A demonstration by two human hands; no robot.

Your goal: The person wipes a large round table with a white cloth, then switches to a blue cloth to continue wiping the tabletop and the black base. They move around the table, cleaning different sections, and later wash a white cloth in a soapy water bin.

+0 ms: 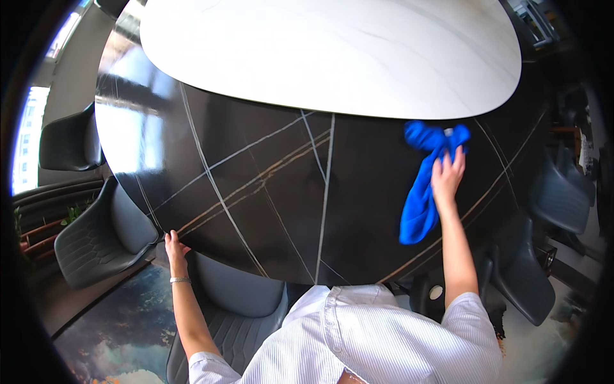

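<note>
My right hand (447,177) presses a bunched blue cloth (418,211) onto the glossy black stone-look tabletop (288,206), right of the middle. The cloth's upper end is crumpled just short of a white marble-look raised disc (336,57), and its lower end trails towards me. Over at the left, my left hand (176,247) touches the table's rim with its fingertips, thumb apart from the fingers. It wears a metal bracelet (180,280) at the wrist. Pale and brownish veins cross the tabletop.
Grey padded chairs stand close around the table: one (108,235) at the left, one (240,288) beside my left arm, others (520,269) to the right. A patterned rug (120,321) lies below. Plants (72,215) stand by the left wall, near a bright window (29,139).
</note>
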